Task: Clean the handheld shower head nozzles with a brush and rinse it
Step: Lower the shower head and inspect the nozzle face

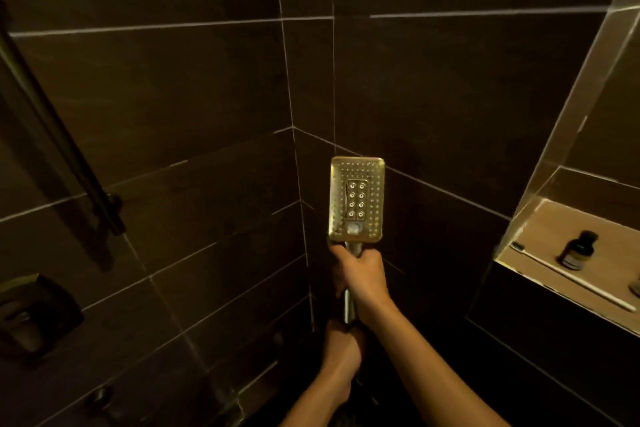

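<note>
Dim tiled corner (311,135), shower head's hose (360,383) hidden.

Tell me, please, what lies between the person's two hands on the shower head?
In the head view, only a bare stretch of the shower head's handle shows between right hand and left hand.

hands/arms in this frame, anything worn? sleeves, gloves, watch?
Nothing worn that shows. Right hand and left hand are bare, no gloves or rings visible. Both forearms are bare to the frame edge, with no sleeves, watch or bands. Dim light limits fine detail.
</note>
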A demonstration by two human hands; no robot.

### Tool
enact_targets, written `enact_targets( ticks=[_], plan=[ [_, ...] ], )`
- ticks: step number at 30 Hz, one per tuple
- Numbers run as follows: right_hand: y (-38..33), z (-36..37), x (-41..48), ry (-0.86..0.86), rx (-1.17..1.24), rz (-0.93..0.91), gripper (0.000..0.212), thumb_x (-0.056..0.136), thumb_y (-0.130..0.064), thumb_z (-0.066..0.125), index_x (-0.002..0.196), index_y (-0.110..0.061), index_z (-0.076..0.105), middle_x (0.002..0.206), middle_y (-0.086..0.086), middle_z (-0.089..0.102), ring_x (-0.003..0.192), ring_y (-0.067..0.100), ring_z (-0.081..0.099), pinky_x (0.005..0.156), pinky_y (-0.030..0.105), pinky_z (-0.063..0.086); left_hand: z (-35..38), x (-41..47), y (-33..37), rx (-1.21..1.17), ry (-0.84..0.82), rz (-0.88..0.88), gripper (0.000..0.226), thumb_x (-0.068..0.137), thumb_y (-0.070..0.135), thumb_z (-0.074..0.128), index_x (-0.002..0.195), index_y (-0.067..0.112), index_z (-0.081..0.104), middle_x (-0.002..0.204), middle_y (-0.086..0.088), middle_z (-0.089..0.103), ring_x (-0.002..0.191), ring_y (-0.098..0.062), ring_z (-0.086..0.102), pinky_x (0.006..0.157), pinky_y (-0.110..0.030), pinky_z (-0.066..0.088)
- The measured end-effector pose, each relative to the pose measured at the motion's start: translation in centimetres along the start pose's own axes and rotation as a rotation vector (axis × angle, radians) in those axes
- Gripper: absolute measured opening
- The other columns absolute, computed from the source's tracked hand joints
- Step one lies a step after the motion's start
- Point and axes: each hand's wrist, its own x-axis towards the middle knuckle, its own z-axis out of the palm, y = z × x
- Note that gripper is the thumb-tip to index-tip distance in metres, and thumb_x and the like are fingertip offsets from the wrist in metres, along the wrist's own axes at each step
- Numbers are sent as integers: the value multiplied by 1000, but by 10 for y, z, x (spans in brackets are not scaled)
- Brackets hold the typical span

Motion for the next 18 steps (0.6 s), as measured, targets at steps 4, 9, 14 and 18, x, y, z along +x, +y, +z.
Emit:
enact_targets(
  ticks=[4, 9, 14, 18],
  plan=[
    [-7, 8, -5, -374, 156, 178, 39, 91, -50, 67, 95, -12, 62, 54, -7, 39, 40, 7, 38, 42, 21, 36, -33, -23, 12, 36, -171, -24, 24, 94, 14, 50, 70, 15, 48, 46, 2, 38, 33, -8, 30, 38, -18, 20],
    [-7, 35, -15, -287, 62, 44, 53, 82, -50, 72, 113, -7, 66, 94, 13, 71, 84, 17, 68, 74, 30, 55, -76, -30, 31, 10, -146, 27, 20, 95, 14, 53, 77, 15, 47, 50, 3, 40, 36, -8, 30, 37, -20, 21],
    [6, 68, -30, 11, -167, -216, 30, 83, -48, 78, 99, -24, 73, 94, 9, 74, 78, 5, 72, 79, 34, 61, -108, -19, 26, -32, 43, 111, 22, 90, 20, 64, 104, 14, 49, 98, -7, 62, 85, -19, 64, 82, -37, 58],
    [16, 84, -33, 4, -242, -229, 28, 81, -54, 77, 98, -31, 76, 92, -3, 75, 83, 0, 73, 80, 34, 64, -135, -21, 20, 49, 74, 175, 20, 89, 25, 66, 100, 17, 52, 102, -8, 62, 89, -22, 64, 80, -38, 55]
  ],
)
